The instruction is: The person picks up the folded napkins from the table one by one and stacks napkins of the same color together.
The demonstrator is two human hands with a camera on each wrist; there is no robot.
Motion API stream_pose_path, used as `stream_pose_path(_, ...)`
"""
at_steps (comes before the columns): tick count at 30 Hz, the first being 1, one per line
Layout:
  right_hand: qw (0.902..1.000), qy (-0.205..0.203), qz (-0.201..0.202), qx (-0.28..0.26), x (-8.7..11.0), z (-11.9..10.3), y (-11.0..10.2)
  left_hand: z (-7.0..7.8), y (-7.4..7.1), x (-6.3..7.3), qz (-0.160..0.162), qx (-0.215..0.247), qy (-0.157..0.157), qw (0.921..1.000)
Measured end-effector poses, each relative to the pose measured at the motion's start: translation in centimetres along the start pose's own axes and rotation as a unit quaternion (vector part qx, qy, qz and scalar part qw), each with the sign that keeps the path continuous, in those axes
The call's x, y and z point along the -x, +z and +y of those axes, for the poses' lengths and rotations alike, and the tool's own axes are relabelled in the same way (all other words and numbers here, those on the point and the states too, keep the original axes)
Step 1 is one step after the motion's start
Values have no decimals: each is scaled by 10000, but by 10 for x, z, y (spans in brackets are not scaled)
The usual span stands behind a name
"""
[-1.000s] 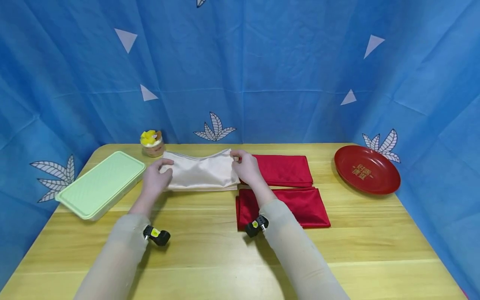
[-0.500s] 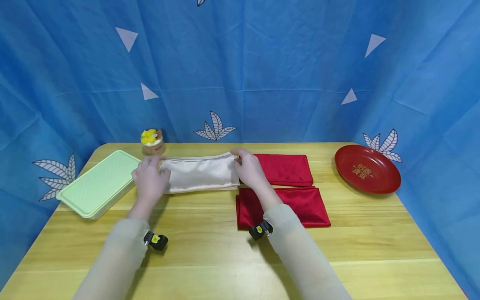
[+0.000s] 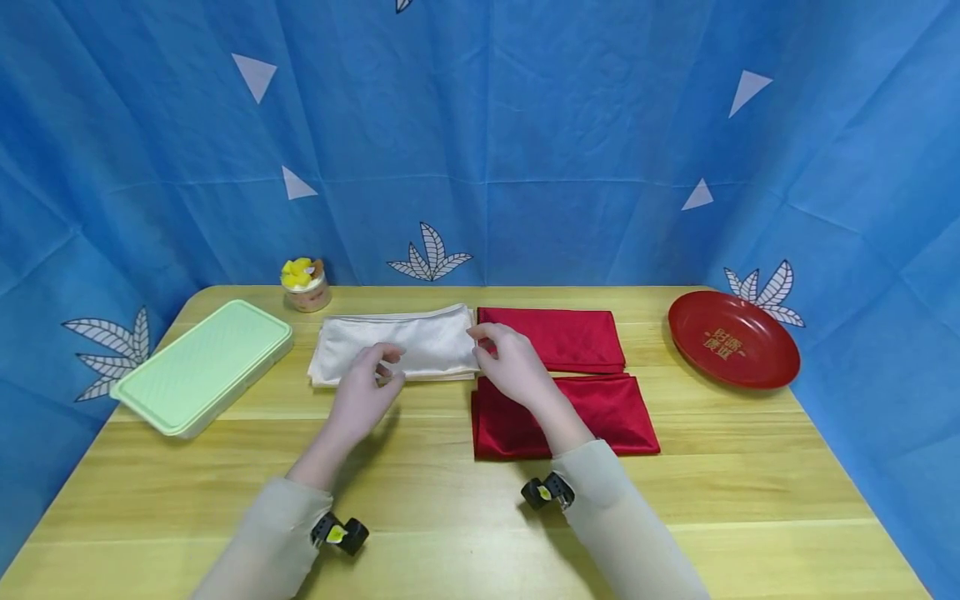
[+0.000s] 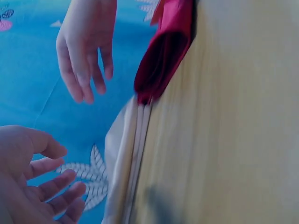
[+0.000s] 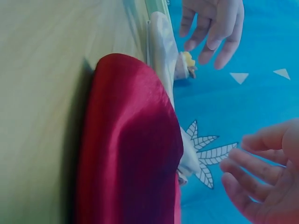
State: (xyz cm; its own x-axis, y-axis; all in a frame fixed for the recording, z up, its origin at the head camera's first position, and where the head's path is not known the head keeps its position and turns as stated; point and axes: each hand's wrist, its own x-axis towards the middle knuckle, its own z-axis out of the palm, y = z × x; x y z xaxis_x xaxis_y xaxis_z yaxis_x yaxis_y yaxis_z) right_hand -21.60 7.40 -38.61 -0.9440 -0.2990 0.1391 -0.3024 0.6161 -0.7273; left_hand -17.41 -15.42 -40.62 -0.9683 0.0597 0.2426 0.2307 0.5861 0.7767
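A folded white satin cloth (image 3: 420, 340) lies flat near the back of the table, left of two folded red satin cloths. Over its front edge hovers my left hand (image 3: 367, 390), fingers loosely bent and nothing between them. My right hand (image 3: 512, 360) is raised above the meeting point of the white cloth, the back red cloth (image 3: 573, 337) and the front red cloth (image 3: 600, 421). Both wrist views show empty, relaxed fingers; the left hand (image 4: 35, 179) and the right hand (image 5: 264, 172) are clear of the cloths. The layered folds of the white cloth (image 4: 133, 154) show edge-on in the left wrist view.
A pale green lidded box (image 3: 206, 367) stands on the left of the wooden table (image 3: 435, 517). Behind it is a small cup with a yellow flower top (image 3: 305, 285). A red plate with gold characters (image 3: 738, 340) lies at the right. Blue curtain (image 3: 480, 150) surrounds the back.
Both hands have let go of the white cloth, which now lies flat. The left hand has moved right and nearer; the right hand has drawn back slightly.
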Motion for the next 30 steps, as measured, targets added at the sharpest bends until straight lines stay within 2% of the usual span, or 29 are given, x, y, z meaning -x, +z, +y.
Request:
stream_pose_path(8,9999,-4,-76,120,24,12,-15,15,24,18,-650,654,-334,9952)
stream_pose_path(14,9998,56,-132,137,44,34,-31,19,39,27,-937,885,-402,9908)
stream_pose_path(18,9995,49,-79,290,58,49,-44,21,45,31,-1164,1047,-480,9865)
stream_pose_path(22,9989,206,-64,414,71,62,-57,24,50,34,-1375,1143,-550,9823)
stream_pose_path(30,9974,355,63,629,91,86,-77,29,60,35,-1698,1438,-487,9737)
